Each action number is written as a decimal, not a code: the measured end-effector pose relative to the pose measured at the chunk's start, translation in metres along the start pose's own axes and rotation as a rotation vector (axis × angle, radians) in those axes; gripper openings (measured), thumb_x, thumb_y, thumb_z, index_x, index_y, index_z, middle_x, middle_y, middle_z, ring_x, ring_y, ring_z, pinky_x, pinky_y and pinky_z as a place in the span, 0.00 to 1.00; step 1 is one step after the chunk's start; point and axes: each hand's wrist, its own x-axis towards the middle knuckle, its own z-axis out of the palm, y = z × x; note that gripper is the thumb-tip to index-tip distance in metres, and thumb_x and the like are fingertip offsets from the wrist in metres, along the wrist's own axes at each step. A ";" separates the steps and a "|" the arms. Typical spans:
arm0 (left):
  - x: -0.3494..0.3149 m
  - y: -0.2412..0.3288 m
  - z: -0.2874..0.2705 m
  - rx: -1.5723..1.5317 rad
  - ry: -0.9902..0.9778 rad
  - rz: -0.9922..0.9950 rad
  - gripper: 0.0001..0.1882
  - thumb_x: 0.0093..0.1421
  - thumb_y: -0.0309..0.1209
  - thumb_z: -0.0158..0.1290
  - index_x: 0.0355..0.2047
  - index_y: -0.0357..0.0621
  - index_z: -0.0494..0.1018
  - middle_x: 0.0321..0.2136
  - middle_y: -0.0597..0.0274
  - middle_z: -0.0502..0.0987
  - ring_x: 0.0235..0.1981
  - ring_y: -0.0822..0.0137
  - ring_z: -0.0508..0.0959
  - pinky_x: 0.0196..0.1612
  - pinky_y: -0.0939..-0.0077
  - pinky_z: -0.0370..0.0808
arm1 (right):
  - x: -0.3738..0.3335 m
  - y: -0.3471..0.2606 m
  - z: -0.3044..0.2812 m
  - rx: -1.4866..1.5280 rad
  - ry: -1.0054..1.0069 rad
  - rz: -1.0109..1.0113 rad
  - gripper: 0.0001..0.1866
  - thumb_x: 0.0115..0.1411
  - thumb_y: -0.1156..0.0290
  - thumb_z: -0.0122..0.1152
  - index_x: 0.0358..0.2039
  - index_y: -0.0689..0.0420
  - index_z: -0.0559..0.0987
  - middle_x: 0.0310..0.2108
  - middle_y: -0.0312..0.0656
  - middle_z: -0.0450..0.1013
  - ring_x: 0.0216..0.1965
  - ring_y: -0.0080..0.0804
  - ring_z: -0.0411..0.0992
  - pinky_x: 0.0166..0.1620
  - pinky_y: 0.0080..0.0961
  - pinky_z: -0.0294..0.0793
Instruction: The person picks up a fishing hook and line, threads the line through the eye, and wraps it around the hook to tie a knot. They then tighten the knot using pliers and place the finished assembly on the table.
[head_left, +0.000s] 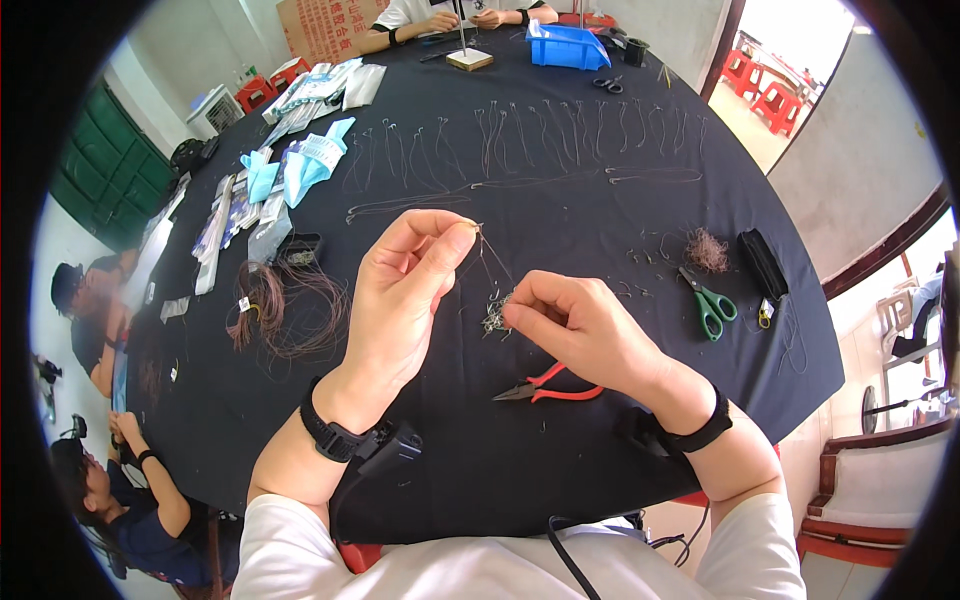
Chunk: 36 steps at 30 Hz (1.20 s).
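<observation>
The left hand (405, 285) was raised above the black surface (560, 440), its grip pinched together on a thin wire (487, 252). The right hand (575, 325) had its fingertips closed on a small heap of metal hooks (495, 315) lying on the cloth — red-handled pliers (548, 388) lay just below it, green scissors (711, 306) well apart to the right.

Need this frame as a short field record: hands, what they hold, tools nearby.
surface: round table with black cloth
left hand: raised, pinching a thin wire at the fingertips
right hand: fingertips at a small pile of metal hooks
near right hand: red-handled pliers, lying untouched
right side: green scissors
far edge: blue bin
</observation>
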 end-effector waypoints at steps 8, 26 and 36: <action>-0.002 0.000 -0.001 0.041 -0.020 -0.005 0.07 0.63 0.30 0.59 0.39 0.42 0.78 0.27 0.78 0.74 0.24 0.87 0.62 0.26 0.91 0.57 | -0.004 -0.005 0.007 -0.066 -0.036 -0.062 0.09 0.63 0.70 0.59 0.31 0.62 0.77 0.17 0.36 0.69 0.20 0.18 0.63 0.24 0.22 0.63; -0.004 -0.001 0.004 0.030 -0.041 -0.021 0.06 0.64 0.31 0.57 0.38 0.43 0.75 0.34 0.65 0.80 0.22 0.89 0.62 0.24 0.92 0.58 | -0.009 0.001 0.025 -0.506 0.160 -0.423 0.02 0.62 0.75 0.57 0.33 0.59 0.74 0.15 0.41 0.71 0.16 0.39 0.72 0.21 0.32 0.70; -0.003 -0.005 -0.001 0.073 -0.102 -0.036 0.06 0.63 0.30 0.58 0.38 0.43 0.75 0.34 0.64 0.81 0.28 0.87 0.72 0.28 0.93 0.64 | -0.010 0.002 0.027 -0.458 0.143 -0.389 0.07 0.61 0.71 0.57 0.29 0.59 0.72 0.13 0.45 0.69 0.16 0.43 0.73 0.19 0.36 0.70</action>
